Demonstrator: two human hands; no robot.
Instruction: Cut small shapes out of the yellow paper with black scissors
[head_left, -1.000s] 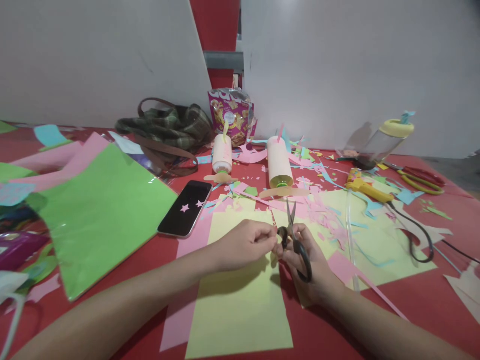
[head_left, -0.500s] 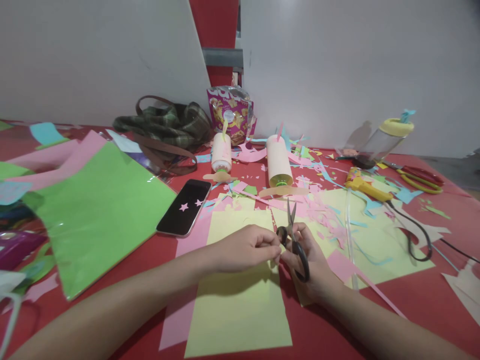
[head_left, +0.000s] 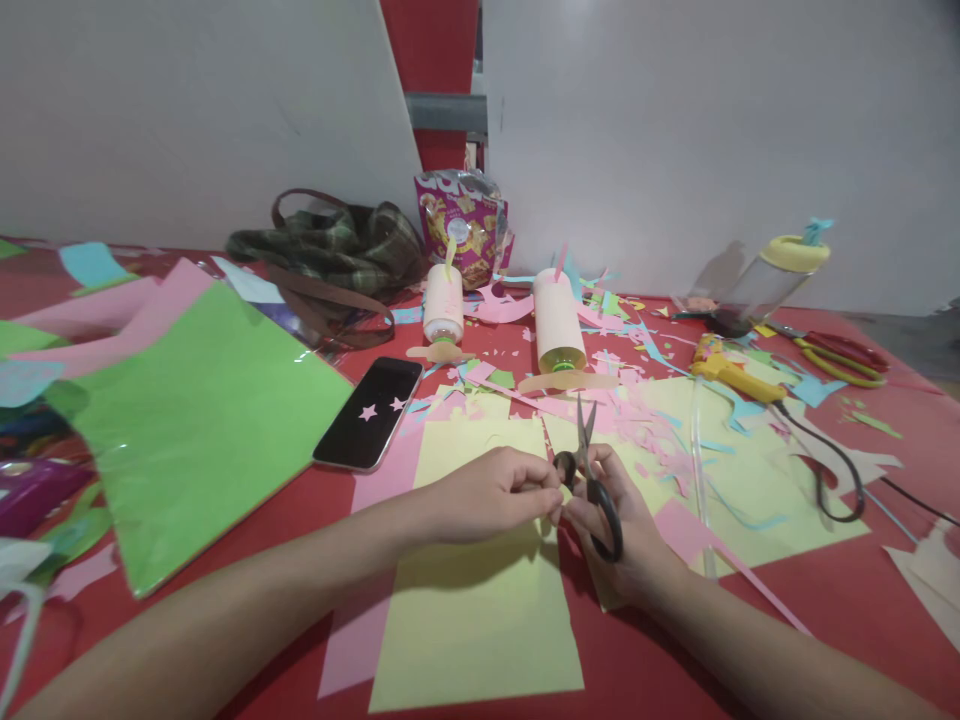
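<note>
My right hand (head_left: 626, 530) holds black-handled scissors (head_left: 586, 440), their blades parted and pointing away from me. Between its thumb and fingertips shows a small piece of pale yellow paper (head_left: 566, 493). My left hand (head_left: 504, 500) meets it there, fingers curled and closed on the same piece, most of which is hidden. Below both hands a pale yellow sheet (head_left: 480, 630) lies partly over a pink sheet (head_left: 352, 630). To the left, two small pink paper stars (head_left: 367, 412) rest on a dark phone (head_left: 371, 415).
Two wrapped bottles (head_left: 556, 315) stand ahead among paper scraps. A yellow glue gun (head_left: 739, 375) with its cord, a clear container (head_left: 772, 285) and other scissors (head_left: 840, 358) lie right. Green sheets (head_left: 202, 430) are left; a cloth bag (head_left: 337, 245) and snack bag (head_left: 465, 225) sit behind.
The scissors have tilted very slightly to the right in my right hand. Both hands stay nearly in place, fingertips together at the small paper piece.
</note>
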